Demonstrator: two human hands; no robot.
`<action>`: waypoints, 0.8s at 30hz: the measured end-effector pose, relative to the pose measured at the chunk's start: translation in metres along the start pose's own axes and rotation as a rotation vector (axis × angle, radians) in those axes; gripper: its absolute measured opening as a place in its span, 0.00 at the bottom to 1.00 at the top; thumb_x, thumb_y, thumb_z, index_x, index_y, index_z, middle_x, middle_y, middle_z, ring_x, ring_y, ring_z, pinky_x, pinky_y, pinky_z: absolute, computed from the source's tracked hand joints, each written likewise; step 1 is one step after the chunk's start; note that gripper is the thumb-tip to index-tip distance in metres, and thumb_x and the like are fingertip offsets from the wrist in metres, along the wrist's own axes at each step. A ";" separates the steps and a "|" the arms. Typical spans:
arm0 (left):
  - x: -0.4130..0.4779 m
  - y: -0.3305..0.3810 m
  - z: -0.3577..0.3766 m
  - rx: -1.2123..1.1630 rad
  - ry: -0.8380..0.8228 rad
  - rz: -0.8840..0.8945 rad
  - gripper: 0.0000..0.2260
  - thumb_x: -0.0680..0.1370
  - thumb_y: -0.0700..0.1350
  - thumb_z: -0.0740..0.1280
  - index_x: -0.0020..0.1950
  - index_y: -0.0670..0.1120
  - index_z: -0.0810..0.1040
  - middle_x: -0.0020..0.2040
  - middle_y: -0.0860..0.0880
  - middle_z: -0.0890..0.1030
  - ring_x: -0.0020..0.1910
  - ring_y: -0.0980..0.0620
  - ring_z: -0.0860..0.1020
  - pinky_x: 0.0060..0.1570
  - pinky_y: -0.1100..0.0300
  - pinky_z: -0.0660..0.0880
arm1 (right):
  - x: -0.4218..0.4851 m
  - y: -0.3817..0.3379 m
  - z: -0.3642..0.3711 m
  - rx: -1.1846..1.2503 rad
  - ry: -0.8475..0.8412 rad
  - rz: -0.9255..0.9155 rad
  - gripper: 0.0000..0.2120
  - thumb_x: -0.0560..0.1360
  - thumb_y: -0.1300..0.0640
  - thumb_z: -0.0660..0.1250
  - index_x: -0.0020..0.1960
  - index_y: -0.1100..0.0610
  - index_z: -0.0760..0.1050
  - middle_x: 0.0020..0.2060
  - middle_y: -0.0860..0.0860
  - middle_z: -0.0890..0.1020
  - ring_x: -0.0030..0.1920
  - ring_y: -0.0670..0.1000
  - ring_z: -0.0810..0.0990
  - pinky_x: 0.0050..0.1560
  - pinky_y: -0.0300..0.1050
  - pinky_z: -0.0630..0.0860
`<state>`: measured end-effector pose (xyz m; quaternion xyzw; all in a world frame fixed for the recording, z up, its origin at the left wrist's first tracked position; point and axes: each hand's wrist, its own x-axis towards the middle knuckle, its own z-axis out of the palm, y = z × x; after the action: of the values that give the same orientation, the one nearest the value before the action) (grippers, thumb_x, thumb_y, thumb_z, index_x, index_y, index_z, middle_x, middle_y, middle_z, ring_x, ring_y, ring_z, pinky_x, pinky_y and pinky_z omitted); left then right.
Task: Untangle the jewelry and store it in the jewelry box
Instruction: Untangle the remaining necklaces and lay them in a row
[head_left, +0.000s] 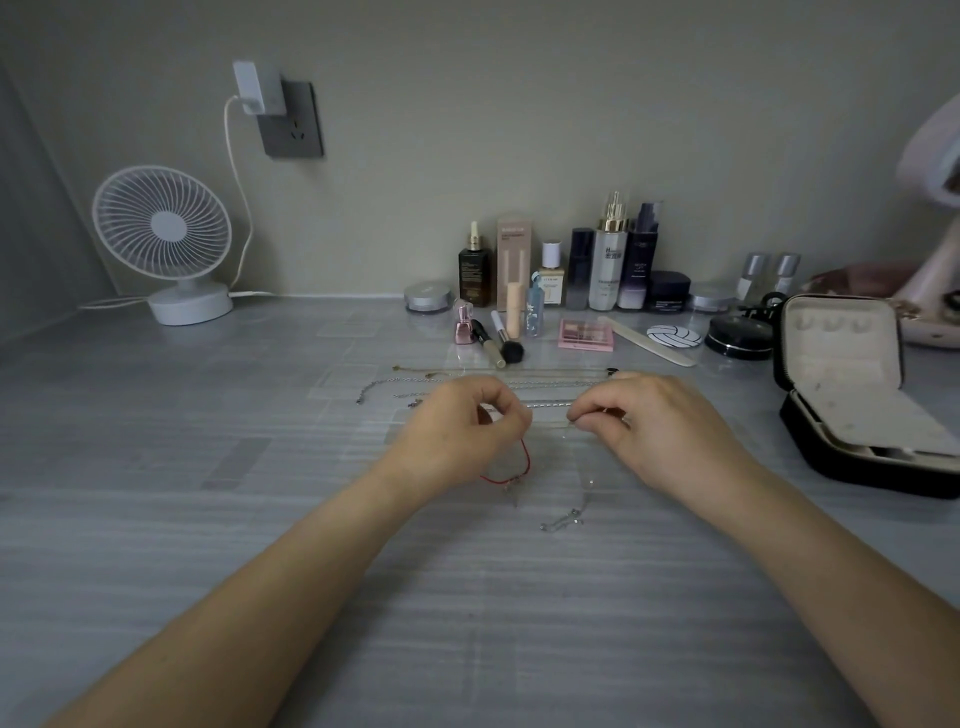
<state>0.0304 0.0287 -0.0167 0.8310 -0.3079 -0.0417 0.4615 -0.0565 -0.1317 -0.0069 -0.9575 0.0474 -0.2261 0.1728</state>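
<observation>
Pinching with both hands, the person works on a small tangle to the left of the jewelry box (836, 358), which stands open on the table (208, 519) with its lid raised and the pale lining showing.

The left hand (457, 436), the one farther from the box, has its fingers curled, and thumb and forefinger are closed on a red cord (525, 457). The cord loops down from the fingers and its end lies on the table. The right hand (660, 426), the one nearer to the box, is curled in the same way and pinches a thin silver chain (563, 519) – this chain drops from the fingertips and ends in a little heap of links on the side of the person. Whether cord and chain are knotted together between the two hands I cannot tell; the links are too fine.

Also left of the box, just beyond the hands, more jewelry lies stretched in rows: a gold chain (467, 372) farthest away, silver chains (395, 385) before it.

Behind these rows, left of the box lid, stand bottles (608, 260) against the wall, with a pink palette (585, 334) and a nail file (647, 340) in front – the file is the closer one to the box. A white fan (163, 234) stands well apart from the box, at the far left.
</observation>
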 end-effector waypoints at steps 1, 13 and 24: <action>-0.001 0.002 0.002 0.009 0.003 0.039 0.06 0.74 0.46 0.68 0.37 0.53 0.77 0.31 0.57 0.74 0.27 0.61 0.70 0.26 0.71 0.67 | 0.000 -0.001 -0.001 0.005 0.005 -0.016 0.06 0.73 0.53 0.67 0.48 0.47 0.82 0.45 0.46 0.82 0.48 0.49 0.78 0.48 0.46 0.74; -0.006 0.018 0.015 -0.813 -0.308 0.006 0.22 0.77 0.53 0.54 0.55 0.37 0.77 0.45 0.42 0.83 0.45 0.50 0.82 0.48 0.65 0.77 | 0.006 -0.019 -0.014 0.474 0.136 -0.064 0.07 0.69 0.59 0.72 0.38 0.48 0.78 0.34 0.44 0.81 0.35 0.43 0.78 0.41 0.35 0.75; -0.001 0.019 -0.008 -1.030 -0.196 -0.024 0.08 0.70 0.48 0.65 0.31 0.47 0.79 0.28 0.51 0.77 0.24 0.57 0.73 0.35 0.63 0.75 | 0.013 -0.003 -0.037 0.973 0.222 0.271 0.04 0.71 0.63 0.69 0.39 0.55 0.78 0.26 0.45 0.81 0.28 0.41 0.75 0.25 0.31 0.69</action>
<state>0.0238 0.0276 0.0022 0.4921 -0.2797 -0.2703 0.7788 -0.0616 -0.1430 0.0306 -0.7220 0.0782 -0.2978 0.6197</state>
